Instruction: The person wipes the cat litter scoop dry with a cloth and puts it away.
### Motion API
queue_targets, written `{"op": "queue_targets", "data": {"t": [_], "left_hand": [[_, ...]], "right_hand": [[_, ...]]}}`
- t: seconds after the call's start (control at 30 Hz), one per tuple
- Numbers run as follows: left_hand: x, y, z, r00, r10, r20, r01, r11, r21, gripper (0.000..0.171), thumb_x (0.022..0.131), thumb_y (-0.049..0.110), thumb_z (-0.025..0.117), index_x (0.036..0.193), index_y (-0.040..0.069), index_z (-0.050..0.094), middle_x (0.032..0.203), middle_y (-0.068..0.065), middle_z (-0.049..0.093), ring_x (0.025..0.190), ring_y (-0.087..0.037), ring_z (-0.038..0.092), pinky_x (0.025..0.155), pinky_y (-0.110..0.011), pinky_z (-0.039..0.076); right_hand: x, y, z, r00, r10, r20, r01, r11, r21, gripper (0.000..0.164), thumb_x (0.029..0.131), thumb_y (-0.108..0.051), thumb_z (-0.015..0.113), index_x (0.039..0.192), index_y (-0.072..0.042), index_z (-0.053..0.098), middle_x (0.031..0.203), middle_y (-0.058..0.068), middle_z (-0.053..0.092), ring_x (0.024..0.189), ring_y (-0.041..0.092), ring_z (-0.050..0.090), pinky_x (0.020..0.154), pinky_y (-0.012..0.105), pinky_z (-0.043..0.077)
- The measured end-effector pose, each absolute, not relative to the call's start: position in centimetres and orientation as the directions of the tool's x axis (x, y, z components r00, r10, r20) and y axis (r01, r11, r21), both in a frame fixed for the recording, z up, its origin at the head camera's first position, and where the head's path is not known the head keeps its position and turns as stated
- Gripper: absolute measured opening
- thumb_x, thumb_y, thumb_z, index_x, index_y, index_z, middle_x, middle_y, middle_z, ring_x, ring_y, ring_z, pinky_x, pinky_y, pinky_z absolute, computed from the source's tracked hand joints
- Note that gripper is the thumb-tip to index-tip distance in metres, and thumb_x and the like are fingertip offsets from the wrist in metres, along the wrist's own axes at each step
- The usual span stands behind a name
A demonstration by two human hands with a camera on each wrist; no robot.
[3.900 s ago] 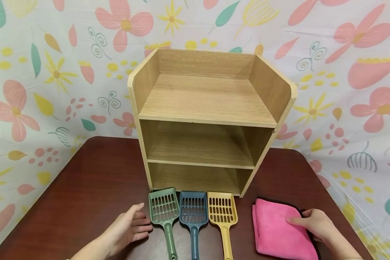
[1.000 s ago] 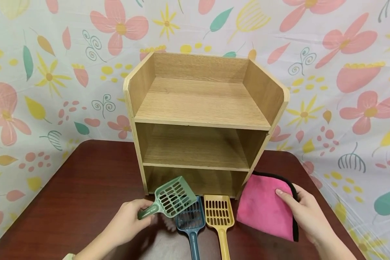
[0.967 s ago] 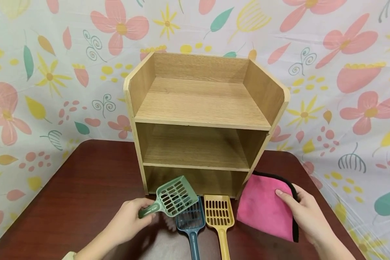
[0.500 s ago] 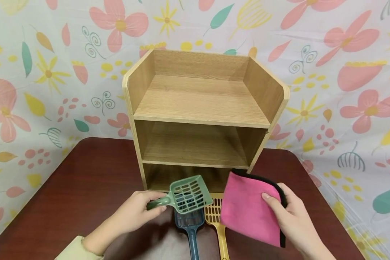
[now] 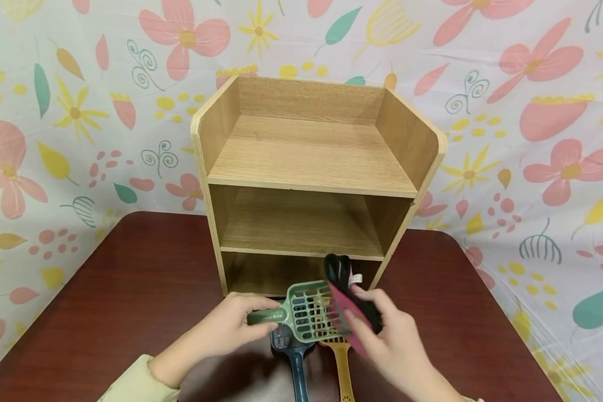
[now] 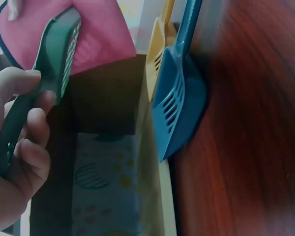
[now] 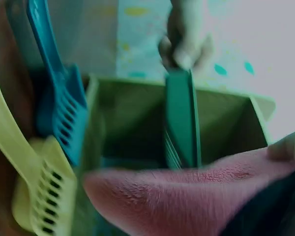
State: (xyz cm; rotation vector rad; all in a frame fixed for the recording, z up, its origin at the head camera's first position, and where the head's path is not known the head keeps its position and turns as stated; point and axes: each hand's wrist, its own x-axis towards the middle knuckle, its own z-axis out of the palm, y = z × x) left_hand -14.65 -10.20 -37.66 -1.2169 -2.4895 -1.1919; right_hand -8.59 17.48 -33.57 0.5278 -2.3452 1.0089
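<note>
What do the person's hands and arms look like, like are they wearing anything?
The left hand and right hand are bare, with no glove or ring showing. The left arm wears a plain, pale yellowish-cream sleeve that ends short of the wrist. On the right arm, only a sliver of similar pale fabric shows at the picture's bottom edge.
</note>
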Motion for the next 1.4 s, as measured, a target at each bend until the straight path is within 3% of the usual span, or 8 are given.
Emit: {"op": "queue_targets", "data": {"t": [0.1,0.27,0.4,0.6,0.83,1.0,1.17,1.4], "left_hand": [[-14.8,-9.8,-38.0,-0.657,0.603,0.452,0.730,0.360,0.582,0.025,0.082,0.014,0.071,0.106,0.007,0.069,0.098,-0.001,0.072,0.088,-0.004,0.064,0.076,-0.022,0.053],[-14.7,-9.4,-38.6,-0.646,0.589,0.485,0.747,0.358,0.561,0.024,0.083,0.013,0.070,0.106,0.005,0.069,0.095,-0.003,0.072,0.081,-0.004,0.062,0.071,-0.017,0.051],[-14.6,-9.0,-38.9,-0.614,0.586,0.528,0.779,0.346,0.522,0.025,0.083,0.011,0.070,0.107,0.003,0.068,0.094,-0.006,0.072,0.078,-0.003,0.061,0.069,-0.014,0.050],[-14.3,-8.3,-39.1,-0.588,0.587,0.557,0.806,0.360,0.471,0.028,0.083,0.012,0.070,0.109,0.002,0.068,0.094,-0.006,0.072,0.075,-0.003,0.060,0.068,-0.012,0.049],[-14.6,-7.9,-39.1,-0.599,0.586,0.546,0.801,0.449,0.396,0.031,0.081,0.018,0.073,0.109,0.006,0.068,0.093,-0.005,0.071,0.074,-0.004,0.061,0.065,-0.014,0.049],[-14.8,-8.0,-38.7,-0.637,0.598,0.487,0.764,0.573,0.295,0.029,0.082,0.024,0.072,0.106,0.009,0.069,0.095,-0.002,0.072,0.080,-0.012,0.067,0.067,-0.026,0.054],[-14.9,-8.4,-38.2,-0.643,0.629,0.437,0.759,0.602,0.249,0.025,0.086,0.024,0.069,0.106,0.010,0.068,0.097,0.000,0.071,0.085,-0.014,0.068,0.070,-0.029,0.055],[-14.9,-9.0,-37.9,-0.638,0.651,0.411,0.763,0.609,0.219,0.025,0.087,0.023,0.066,0.109,0.010,0.067,0.100,0.001,0.071,0.089,-0.014,0.068,0.070,-0.032,0.055]], "right_hand": [[-8.7,17.1,-34.6,-0.843,-0.202,0.499,-0.506,0.611,-0.609,0.039,0.082,-0.013,0.072,0.119,-0.015,0.061,0.121,0.013,0.064,0.093,0.005,0.065,0.078,0.009,0.046],[-9.9,17.1,-36.0,-0.897,-0.179,0.405,-0.430,0.569,-0.700,0.028,0.087,-0.015,0.067,0.115,-0.014,0.065,0.139,0.013,0.047,0.129,0.030,0.042,0.098,0.003,0.026],[-11.1,17.2,-36.7,-0.937,-0.092,0.337,-0.335,0.512,-0.791,0.048,0.077,-0.014,0.078,0.115,-0.005,0.049,0.137,0.019,0.043,0.120,0.029,0.045,0.089,0.008,0.038],[-12.5,18.0,-37.0,-0.999,-0.042,0.018,-0.033,0.413,-0.910,0.092,0.071,-0.020,0.083,0.141,-0.012,0.024,0.120,0.014,0.058,0.099,0.015,0.060,0.080,0.019,0.050],[-13.6,18.1,-37.2,-0.998,-0.032,-0.050,0.034,0.386,-0.922,0.050,0.080,-0.017,0.076,0.121,-0.003,0.051,0.089,0.012,0.069,0.072,0.017,0.067,0.063,0.026,0.055],[-13.7,17.9,-37.8,-0.998,0.050,-0.047,0.062,0.366,-0.929,0.019,0.089,-0.018,0.066,0.092,0.000,0.058,0.064,0.004,0.059,0.053,0.011,0.058,0.051,0.025,0.049],[-13.6,17.7,-38.2,-0.990,0.117,-0.083,0.116,0.317,-0.941,0.037,0.094,-0.021,0.059,0.062,-0.003,0.049,0.049,0.000,0.046,0.041,0.009,0.047,0.040,0.025,0.041],[-13.7,17.9,-38.3,-0.994,0.094,0.051,-0.009,0.405,-0.914,0.028,0.094,-0.025,0.059,0.079,-0.001,0.057,0.056,0.001,0.050,0.047,0.009,0.049,0.046,0.026,0.045]]}}
